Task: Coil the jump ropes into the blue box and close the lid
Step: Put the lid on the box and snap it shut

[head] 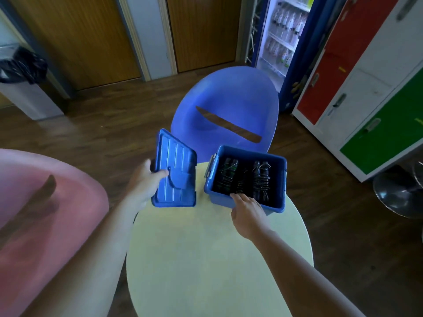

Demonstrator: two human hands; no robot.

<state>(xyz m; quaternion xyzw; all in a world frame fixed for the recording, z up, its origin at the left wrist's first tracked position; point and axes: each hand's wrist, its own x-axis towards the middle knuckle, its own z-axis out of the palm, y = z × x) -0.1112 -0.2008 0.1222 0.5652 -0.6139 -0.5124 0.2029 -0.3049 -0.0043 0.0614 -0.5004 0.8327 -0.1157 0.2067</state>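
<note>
The blue box (278,208) stands open at the far edge of the pale round table (206,259). Inside it lie coiled black jump ropes (261,177) with dark handles, side by side. My right hand (248,212) rests on the box's near rim, fingers over the edge and touching the wall. My left hand (143,181) grips the blue lid (175,170) by its left edge, thumb on top, holding it tilted up above the table's left side, apart from the box.
A blue chair (229,106) stands just behind the table and a pink chair (45,213) at the left. Coloured lockers (366,76) and a drinks fridge (281,35) fill the right; a bin with a black bag (23,67) is far left.
</note>
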